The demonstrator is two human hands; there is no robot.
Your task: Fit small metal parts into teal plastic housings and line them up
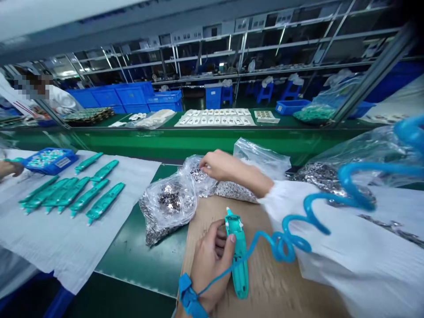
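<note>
My left hand (215,265), with a blue strap (188,293) round its wrist, is closed on a teal plastic housing (241,269). The housing lies on a brown board (274,282), open side up, with a white tip at its far end. Beyond it, my right hand (221,164) hovers over an opened clear bag of small shiny metal parts (199,175). Its fingers are bent and pinched together; whatever is between them is too small to make out. Left of that bag sits another open bag of small metal parts (170,203).
A coiled blue cord (285,240) crosses in front of my right sleeve. On white paper (99,238) at left lie several teal housings (106,203) beside a blue bin (51,161); a co-worker's hand (11,168) is near it. More bagged metal parts (318,176) lie at right.
</note>
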